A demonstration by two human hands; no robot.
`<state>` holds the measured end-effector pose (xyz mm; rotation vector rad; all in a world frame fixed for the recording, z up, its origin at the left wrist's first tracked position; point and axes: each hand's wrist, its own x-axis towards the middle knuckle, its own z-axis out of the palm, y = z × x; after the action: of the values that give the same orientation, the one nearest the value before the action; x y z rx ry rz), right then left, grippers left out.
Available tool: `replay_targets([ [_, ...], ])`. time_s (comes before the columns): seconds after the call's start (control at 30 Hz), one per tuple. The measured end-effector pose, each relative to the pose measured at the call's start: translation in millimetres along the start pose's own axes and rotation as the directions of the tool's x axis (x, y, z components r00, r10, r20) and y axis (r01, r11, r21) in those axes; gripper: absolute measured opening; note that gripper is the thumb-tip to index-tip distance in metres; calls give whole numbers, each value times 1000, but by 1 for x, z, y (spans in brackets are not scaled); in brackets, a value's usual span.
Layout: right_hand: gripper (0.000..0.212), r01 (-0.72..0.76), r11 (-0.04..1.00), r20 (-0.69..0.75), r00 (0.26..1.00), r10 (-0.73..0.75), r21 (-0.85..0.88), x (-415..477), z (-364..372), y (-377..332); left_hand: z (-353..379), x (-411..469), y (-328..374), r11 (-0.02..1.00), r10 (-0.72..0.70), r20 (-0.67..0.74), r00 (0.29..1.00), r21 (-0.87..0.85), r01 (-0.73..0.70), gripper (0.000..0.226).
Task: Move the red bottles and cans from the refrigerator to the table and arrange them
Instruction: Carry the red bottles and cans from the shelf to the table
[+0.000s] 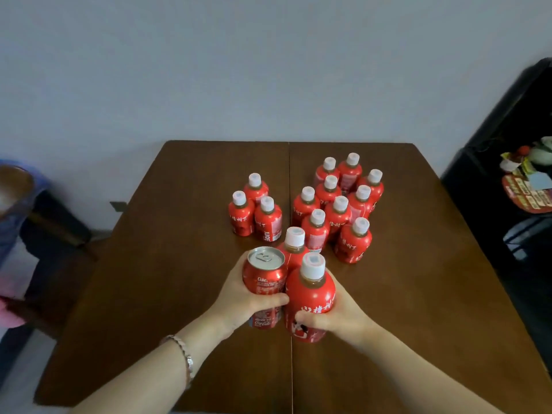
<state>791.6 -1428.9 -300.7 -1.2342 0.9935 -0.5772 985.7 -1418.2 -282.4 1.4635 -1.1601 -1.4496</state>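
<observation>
I see left hand (239,298) wrapped round the can (264,277), right hand (339,319) round the near bottle (310,294). Rigid, slick, probably full: grip mid-body, keep upright.

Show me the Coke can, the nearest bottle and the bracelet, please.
Coke can (264,280): head view, on its red side below the rim.
nearest bottle (310,294): head view, on its red shoulder under the cap.
bracelet (188,360): head view, on the links across the wrist.

Brown wooden table (149,294) with a centre seam; three red bottles (268,219) left of it; a larger cluster (338,218) right
</observation>
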Motion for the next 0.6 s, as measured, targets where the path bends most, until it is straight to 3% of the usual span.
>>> replay_targets([
  [0.33, 104, -130, 990, 21, 991, 129, 45, 103, -18, 42, -31, 100, -54, 993, -112, 18, 993, -29, 113, 74],
  [0.47, 102, -86, 996, -40, 995, 87, 39, 121, -20, 54, -41, 129, -69, 998, -62, 47, 997, -8, 63, 85],
  [0.6, 94, -15, 992, -144, 990, -4, -127, 132, -18, 63, -52, 153, -72, 992, 9, 175, 984, 125, -31, 83],
])
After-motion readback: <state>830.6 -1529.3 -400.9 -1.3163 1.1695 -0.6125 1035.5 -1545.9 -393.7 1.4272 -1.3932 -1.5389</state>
